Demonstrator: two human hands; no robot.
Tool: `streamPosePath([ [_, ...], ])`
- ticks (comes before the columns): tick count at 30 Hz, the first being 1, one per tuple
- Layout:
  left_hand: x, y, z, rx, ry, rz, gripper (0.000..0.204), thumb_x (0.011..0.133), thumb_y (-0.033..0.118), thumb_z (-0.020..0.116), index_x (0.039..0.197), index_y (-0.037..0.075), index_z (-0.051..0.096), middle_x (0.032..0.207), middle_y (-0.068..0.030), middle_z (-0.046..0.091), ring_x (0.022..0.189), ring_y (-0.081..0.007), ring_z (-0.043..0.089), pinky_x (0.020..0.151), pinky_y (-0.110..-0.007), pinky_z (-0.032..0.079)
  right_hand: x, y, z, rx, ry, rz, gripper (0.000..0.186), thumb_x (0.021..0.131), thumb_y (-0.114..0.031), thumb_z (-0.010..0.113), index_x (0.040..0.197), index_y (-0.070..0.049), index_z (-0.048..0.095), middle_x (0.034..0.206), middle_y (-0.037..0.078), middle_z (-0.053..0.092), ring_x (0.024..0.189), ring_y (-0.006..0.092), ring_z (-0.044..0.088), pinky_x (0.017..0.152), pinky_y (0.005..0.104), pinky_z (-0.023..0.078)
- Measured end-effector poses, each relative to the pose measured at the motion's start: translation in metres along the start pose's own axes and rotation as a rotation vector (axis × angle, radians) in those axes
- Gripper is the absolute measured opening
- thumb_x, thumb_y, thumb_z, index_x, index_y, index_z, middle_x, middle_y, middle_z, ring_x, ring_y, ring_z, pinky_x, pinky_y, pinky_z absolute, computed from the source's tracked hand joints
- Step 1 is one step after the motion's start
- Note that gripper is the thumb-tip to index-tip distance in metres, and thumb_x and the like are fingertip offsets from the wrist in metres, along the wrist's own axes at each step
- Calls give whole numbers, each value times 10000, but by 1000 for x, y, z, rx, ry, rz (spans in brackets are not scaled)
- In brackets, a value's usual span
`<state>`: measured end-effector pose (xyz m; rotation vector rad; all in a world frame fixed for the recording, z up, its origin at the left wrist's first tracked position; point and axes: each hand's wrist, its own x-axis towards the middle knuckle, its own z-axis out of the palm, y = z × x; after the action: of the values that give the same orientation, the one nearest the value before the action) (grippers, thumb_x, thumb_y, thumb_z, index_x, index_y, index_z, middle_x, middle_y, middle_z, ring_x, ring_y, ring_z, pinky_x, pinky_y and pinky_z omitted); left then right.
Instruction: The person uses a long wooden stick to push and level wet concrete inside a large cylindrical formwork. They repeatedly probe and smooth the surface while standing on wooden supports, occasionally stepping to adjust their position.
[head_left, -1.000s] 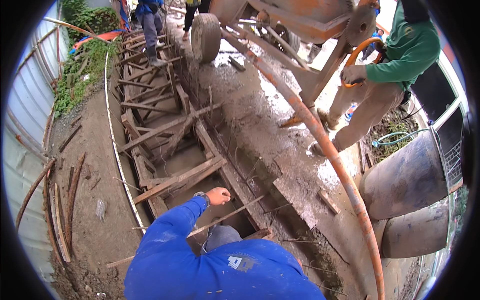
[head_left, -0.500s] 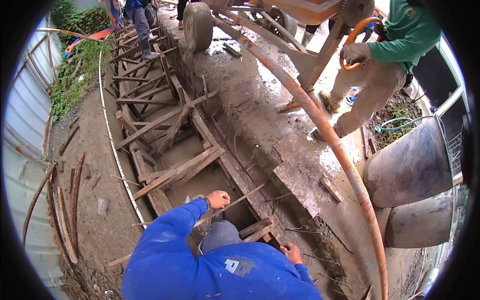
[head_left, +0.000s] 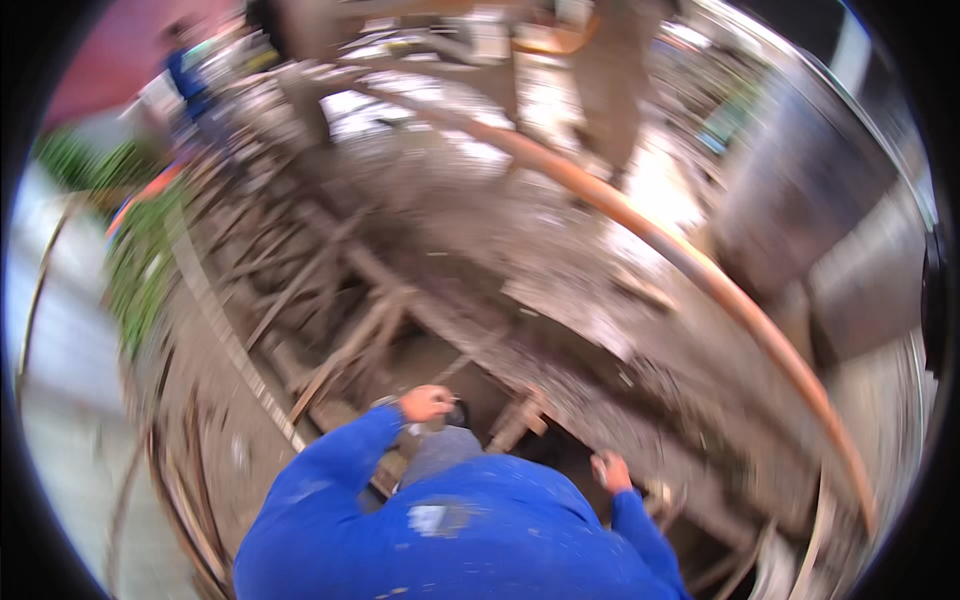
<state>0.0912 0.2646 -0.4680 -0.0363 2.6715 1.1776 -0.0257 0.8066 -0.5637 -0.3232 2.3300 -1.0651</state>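
Observation:
My left hand [head_left: 427,402] is over the trench in front of my body, its fingers curled in. A small dark shape shows beside it, and blur hides whether the fingers hold it. Farther right, at the trench's right side, my right hand [head_left: 610,470] is also curled closed; its contents cannot be made out. A short wooden brace [head_left: 518,418] lies between the two hands. Beyond my left hand, a wooden crosspiece [head_left: 350,350] spans the timber formwork. My bent knee [head_left: 440,455] in grey trousers shows just below my left hand.
A long orange pipe [head_left: 600,195] arcs over the muddy slab on the right. Two large drums [head_left: 810,180] stand beyond it. Loose sticks [head_left: 195,490] lie by the metal sheet fence [head_left: 75,360] on the left. A blurred person [head_left: 190,85] is at the far left.
The view has swung and blurred. Both hands stay low over the trench, still curled. The worker in green at the orange wheel is now mostly out of the picture.

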Motion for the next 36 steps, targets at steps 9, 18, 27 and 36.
streamPosePath([
  [9, 71, -24, -32, -250, -303, -329, 310, 940, 168, 674, 1195, -8, 680, 1042, -99, 727, 875, -172, 723, 761, -315, 572, -52, -46, -11, 48, 319, 280, 286, 864, -302, 684, 971, -46, 752, 948, 168, 755, 927, 310, 731, 844, 416, 559],
  [18, 149, -24, -44, -451, -234, -275, 304, 956, 180, 662, 1205, 6, 671, 1085, -78, 712, 862, -149, 702, 738, -308, 567, -178, -69, 43, 30, 188, 528, 302, 870, -331, 704, 946, -40, 742, 984, 194, 744, 958, 357, 710, 847, 453, 542],
  [27, 188, 173, 50, 42, -744, 261, 308, 943, 216, 682, 1173, 13, 687, 1154, -137, 718, 1110, -258, 676, 991, -374, 523, -178, 13, 2, 396, 537, 509, 228, 855, -246, 702, 909, -26, 716, 841, 122, 724, 796, 236, 692, 763, 378, 544],
  [36, 390, 376, 166, 602, -662, 234, 329, 927, 238, 701, 1200, 55, 692, 1127, -134, 719, 1059, -262, 686, 953, -392, 544, -154, 165, -220, 347, 993, 147, 136, 909, -107, 660, 963, 17, 677, 883, 147, 698, 807, 228, 680, 764, 356, 532],
])
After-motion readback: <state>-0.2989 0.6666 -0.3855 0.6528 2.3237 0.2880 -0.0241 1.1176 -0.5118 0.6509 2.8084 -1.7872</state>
